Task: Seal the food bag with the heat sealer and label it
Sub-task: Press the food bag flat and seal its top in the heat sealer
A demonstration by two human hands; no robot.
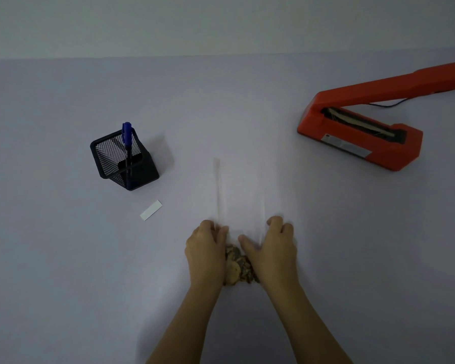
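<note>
Fingers of the left hand were curled together, pressing the left side of the clear food bag; whether they pinched the film, couldn't tell. Right hand mirrored it, fingers bent and spread a little, thumb angled inward over the film. Bag lay flat near the worktop's front edge, centre, brown food bunched at its near end between both palms, open neck pointing to the far edge. Likely step: flattening before sealing. Best done by pushing contents down and air out, keeping the neck wrinkle-free. Pen in its mesh holder and label sat left; heat sealer, arm raised, far right. Forearms ran parallel, wrists low.
</note>
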